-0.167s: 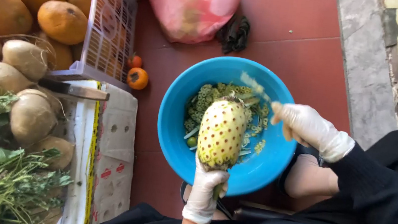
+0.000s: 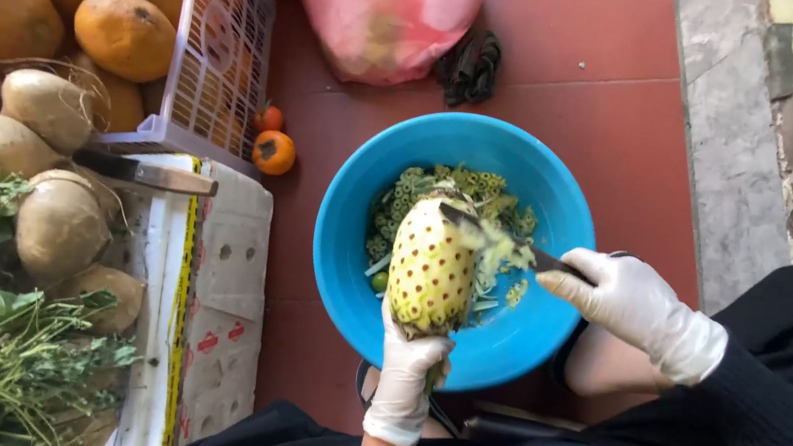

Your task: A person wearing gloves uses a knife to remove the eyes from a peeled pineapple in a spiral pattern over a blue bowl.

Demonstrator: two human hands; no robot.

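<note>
Over the one blue bowl (image 2: 343, 247), the left hand (image 2: 405, 380) gripped one peeled pineapple (image 2: 431, 273), its bottom hidden, while the right hand (image 2: 633, 308) clutched one half-hidden knife (image 2: 545, 261).

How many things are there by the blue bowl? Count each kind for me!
Peeled pineapple: 1
Knife: 1
Blue bowl: 1
Gloved hands, left hand and right hand: 2
Small orange-red fruits on the floor: 2
Pink bag: 1
Total: 8
</note>
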